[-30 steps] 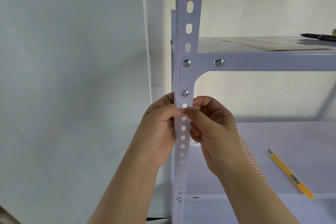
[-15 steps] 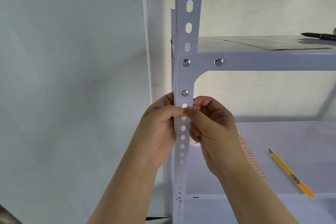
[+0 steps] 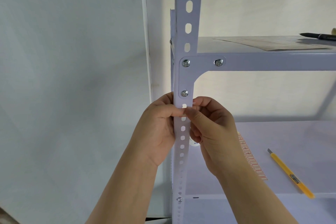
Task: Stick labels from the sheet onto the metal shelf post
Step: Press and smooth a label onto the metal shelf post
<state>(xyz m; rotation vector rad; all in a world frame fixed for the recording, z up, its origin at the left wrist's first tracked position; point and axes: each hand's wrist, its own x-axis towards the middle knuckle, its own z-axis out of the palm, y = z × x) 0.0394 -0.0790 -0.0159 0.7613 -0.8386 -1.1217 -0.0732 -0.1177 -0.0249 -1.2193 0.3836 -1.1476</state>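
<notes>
The white perforated metal shelf post (image 3: 187, 29) stands upright in the middle of the view. My left hand (image 3: 158, 129) wraps the post from the left, its thumb pressing on the front face. My right hand (image 3: 211, 132) comes from the right, its thumb pressing a small white label with a red edge (image 3: 182, 114) against the post just below a slot. The two thumbs meet over the label and hide most of it. The label sheet (image 3: 254, 162), with red-bordered labels, lies on the lower shelf (image 3: 300, 138) behind my right wrist.
A yellow utility knife (image 3: 291, 174) lies on the lower shelf at right. On the top shelf (image 3: 272, 62) are a flat sheet of paper (image 3: 269, 43) and a black pen (image 3: 318, 36). A white roll (image 3: 194, 144) peeks out behind the post. Bare wall fills the left.
</notes>
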